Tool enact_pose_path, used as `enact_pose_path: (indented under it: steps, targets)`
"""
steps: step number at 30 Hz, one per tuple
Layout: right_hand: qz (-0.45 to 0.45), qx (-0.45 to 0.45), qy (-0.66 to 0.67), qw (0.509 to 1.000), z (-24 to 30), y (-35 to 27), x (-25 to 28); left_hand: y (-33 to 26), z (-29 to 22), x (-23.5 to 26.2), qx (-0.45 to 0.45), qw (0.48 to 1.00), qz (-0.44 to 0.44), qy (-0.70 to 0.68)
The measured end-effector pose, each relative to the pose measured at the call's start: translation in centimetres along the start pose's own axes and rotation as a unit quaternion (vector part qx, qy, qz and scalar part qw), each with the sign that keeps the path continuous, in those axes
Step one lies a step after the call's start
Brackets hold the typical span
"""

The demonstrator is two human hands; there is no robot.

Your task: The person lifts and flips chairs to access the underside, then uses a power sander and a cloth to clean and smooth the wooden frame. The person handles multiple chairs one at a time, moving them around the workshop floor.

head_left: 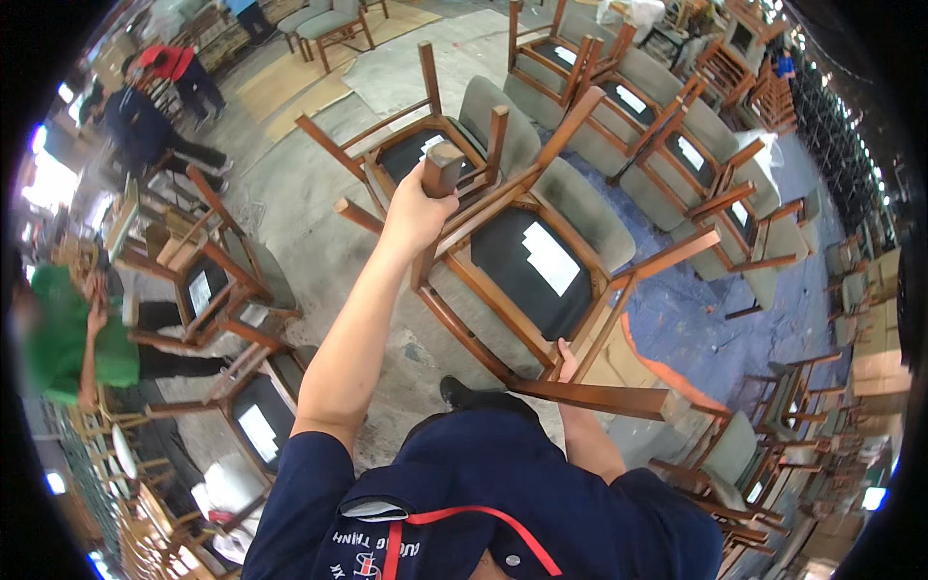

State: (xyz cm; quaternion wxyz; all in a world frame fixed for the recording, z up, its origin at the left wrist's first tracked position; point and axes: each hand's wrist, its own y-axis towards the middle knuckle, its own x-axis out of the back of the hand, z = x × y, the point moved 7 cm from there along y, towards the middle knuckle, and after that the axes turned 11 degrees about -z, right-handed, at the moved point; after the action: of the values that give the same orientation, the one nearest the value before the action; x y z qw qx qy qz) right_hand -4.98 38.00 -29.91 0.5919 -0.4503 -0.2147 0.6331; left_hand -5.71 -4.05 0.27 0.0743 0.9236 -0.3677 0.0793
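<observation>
In front of me is an upside-down wooden chair with a grey-green upholstered back. Its underside shows black cloth with a white paper label. My left hand is closed round the end of one chair leg at the far left of the seat. Lower and to the right, my right hand grips the seat frame on the near side; most of its fingers are hidden beneath the wood.
Just beyond stands another upturned chair. Several more upturned chairs crowd the right on blue sheeting. At the left, a person in green is beside more chairs; two people bend over farther back.
</observation>
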Motion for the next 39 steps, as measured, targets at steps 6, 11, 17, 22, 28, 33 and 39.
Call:
enact_pose_path:
  steps: [6, 11, 17, 22, 28, 33, 39]
  targets:
    - [-0.105, -0.026, 0.11, 0.988, -3.4, 5.7, -4.9, 9.5, 6.2, -4.2, 0.073, 0.992, 0.074, -0.073]
    - [-0.109, -0.084, 0.072, 0.988, -4.6, 6.8, -5.9, 11.2, 14.5, -2.4, 0.095, 0.988, 0.031, -0.116]
    - [-0.13, -0.074, -0.023, 0.988, -5.9, 6.3, -5.3, 8.4, 22.6, 0.4, 0.113, 0.979, 0.066, -0.157]
    - [-0.16, -0.19, -0.328, 0.911, -8.1, 3.7, -8.6, 6.5, 27.9, 6.2, 0.153, 0.979, 0.107, -0.078]
    - [-0.087, -0.041, -0.46, 0.883, -6.8, 3.4, -12.1, 8.1, 29.6, 6.7, 0.175, 0.979, 0.099, 0.024]
    - [-0.113, -0.141, -0.307, 0.934, -6.1, 1.9, -10.7, 9.5, 28.9, 5.8, 0.168, 0.968, 0.131, 0.13]
    - [-0.189, -0.044, -0.404, 0.894, -7.8, 3.2, -9.6, 7.2, 27.4, 7.0, 0.167, 0.985, 0.008, -0.045]
